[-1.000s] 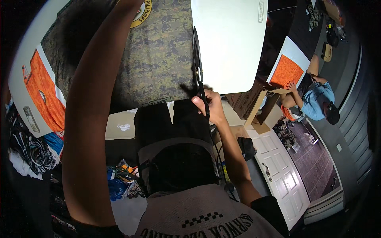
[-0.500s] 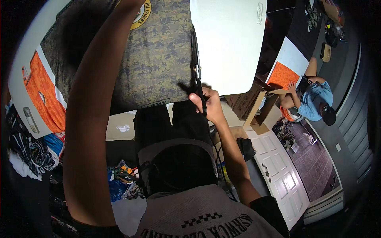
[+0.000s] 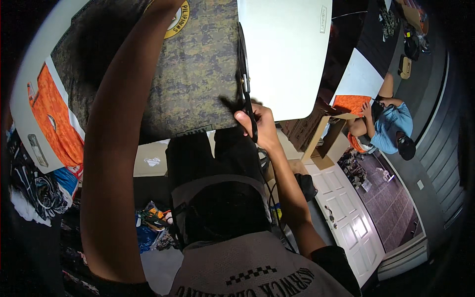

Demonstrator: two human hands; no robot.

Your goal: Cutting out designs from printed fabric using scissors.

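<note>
My right hand (image 3: 261,123) is closed round the black handles of a pair of scissors (image 3: 243,74). Their long blades lie along the right edge of a green camouflage-patterned cloth (image 3: 198,74), which has a round yellow-rimmed emblem near the top. This cloth is spread over a white table (image 3: 282,59). My left forearm (image 3: 116,123) stretches across the cloth and leaves the picture at the top, so the left hand is out of sight. Whether the blades are apart is hard to tell.
Orange printed cloth (image 3: 57,119) lies on the table's left end. Garment piles (image 3: 42,193) sit below it. To the right are an open cardboard box (image 3: 321,138), a white door (image 3: 344,213) and a seated person in a blue shirt (image 3: 388,128) working on orange fabric (image 3: 352,103).
The scissors and my right hand have moved slightly farther up along the camouflage cloth's edge. On the right, the other person has shifted a little and their orange fabric shows less.
</note>
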